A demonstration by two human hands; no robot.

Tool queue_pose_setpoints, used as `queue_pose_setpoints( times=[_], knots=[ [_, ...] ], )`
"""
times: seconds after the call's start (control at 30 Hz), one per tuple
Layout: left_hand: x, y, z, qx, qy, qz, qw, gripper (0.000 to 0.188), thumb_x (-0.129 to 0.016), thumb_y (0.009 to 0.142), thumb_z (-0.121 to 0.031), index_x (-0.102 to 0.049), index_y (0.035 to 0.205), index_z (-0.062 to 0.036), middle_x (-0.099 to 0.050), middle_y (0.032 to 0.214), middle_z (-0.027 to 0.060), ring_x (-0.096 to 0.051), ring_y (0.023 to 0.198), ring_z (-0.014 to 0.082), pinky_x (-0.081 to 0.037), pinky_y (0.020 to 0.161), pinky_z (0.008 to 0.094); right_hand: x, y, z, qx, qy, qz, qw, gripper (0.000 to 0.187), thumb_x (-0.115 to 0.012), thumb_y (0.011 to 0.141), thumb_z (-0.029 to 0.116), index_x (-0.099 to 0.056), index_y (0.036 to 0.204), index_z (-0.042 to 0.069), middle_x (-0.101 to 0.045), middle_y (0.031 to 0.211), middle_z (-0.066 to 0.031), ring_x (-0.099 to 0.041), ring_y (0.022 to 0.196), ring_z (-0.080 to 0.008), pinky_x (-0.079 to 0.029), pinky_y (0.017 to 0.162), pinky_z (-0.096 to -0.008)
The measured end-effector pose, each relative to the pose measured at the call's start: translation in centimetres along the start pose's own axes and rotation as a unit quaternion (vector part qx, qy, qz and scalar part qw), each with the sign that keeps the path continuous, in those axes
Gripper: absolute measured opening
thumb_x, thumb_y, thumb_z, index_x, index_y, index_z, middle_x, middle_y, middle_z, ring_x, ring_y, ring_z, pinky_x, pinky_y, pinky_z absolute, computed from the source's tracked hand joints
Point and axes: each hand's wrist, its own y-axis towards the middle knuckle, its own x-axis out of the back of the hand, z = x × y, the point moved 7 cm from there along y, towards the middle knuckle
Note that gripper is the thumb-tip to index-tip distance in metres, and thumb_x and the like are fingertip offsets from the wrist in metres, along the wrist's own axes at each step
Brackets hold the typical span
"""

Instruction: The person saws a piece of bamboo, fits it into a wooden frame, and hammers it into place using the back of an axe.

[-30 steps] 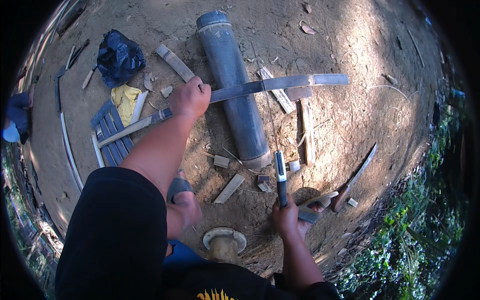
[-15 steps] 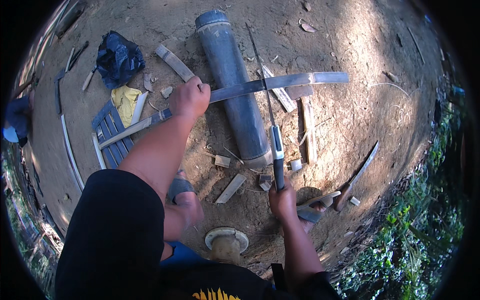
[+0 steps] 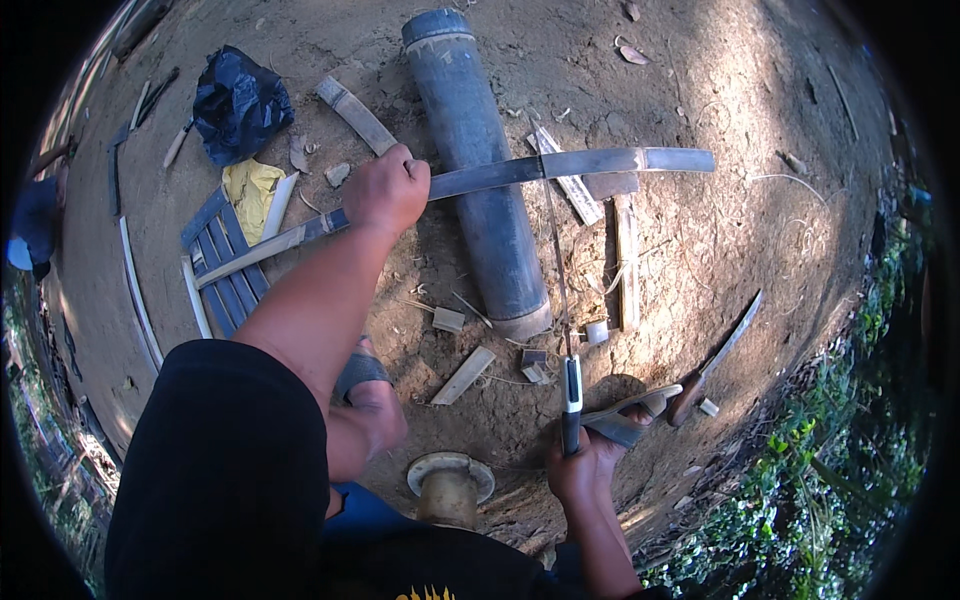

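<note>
My left hand point(image 3: 385, 190) is closed around a long split bamboo strip point(image 3: 490, 177), pressing it across a thick dark bamboo pole point(image 3: 465, 100) on the ground. The strip's right end sticks out past the pole. A hand saw point(image 3: 572, 385) with a dark and white handle is gripped in my right hand point(image 3: 577, 470), low near my right foot. Its thin blade reaches up to the strip, and the tip end touches or lies close to it just right of the pole. My right fingers are partly hidden behind the handle.
A slatted bamboo frame point(image 3: 228, 262), yellow paper point(image 3: 250, 187) and a black plastic bag point(image 3: 240, 105) lie left. Bamboo offcuts point(image 3: 464, 376) are scattered about. At right lies a long knife point(image 3: 730, 338); green plants point(image 3: 800, 450) border the ground. Another person point(image 3: 40, 215) is at the left edge.
My right hand has drawn the saw back toward me, so that only the blade's far end is at the strip. My left hand keeps its hold on the strip.
</note>
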Motion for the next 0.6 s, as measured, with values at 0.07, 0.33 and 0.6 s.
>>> queue_pose_setpoints(
  times=[0.07, 0.33, 0.6],
  knots=[
    [-0.4, -0.5, 0.7, 0.008, -0.003, 0.018, 1.000, 0.032, -0.050, 0.092, -0.036, -0.071, 0.098, -0.0135, -0.073, 0.098, 0.0210, -0.069, 0.094, 0.0458, -0.054, 0.083, 0.0559, -0.5, 2.6, 5.2, -0.045, -0.061, 0.023, 0.997, 0.020, -0.065, 0.088, 0.008, -0.064, 0.108, 0.003, -0.069, 0.086, -0.0269, -0.071, 0.086, -0.0465, -0.056, 0.076, -0.0478],
    [0.7, 0.1, 0.0, 0.002, -0.011, 0.006, 1.000, 0.033, -0.049, 0.092, -0.036, -0.071, 0.099, -0.0127, -0.073, 0.099, 0.0217, -0.069, 0.095, 0.0458, -0.054, 0.084, 0.0561, -0.6, 1.9, 2.9, -0.016, -0.030, 0.006, 0.999, 0.018, -0.063, 0.088, 0.009, -0.063, 0.104, 0.001, -0.068, 0.084, -0.0291, -0.069, 0.086, -0.0488, -0.055, 0.075, -0.0488],
    [0.0, 0.4, 0.8, -0.006, -0.015, -0.011, 1.000, 0.034, -0.050, 0.092, -0.037, -0.071, 0.099, -0.0113, -0.073, 0.098, 0.0229, -0.068, 0.095, 0.0473, -0.053, 0.084, 0.0563, -2.8, 9.6, 11.1, 0.027, -0.067, -0.003, 0.997, 0.014, -0.064, 0.089, 0.009, -0.061, 0.099, 0.001, -0.067, 0.083, -0.0303, -0.068, 0.081, -0.0505, -0.054, 0.071, -0.0535]
  ],
)
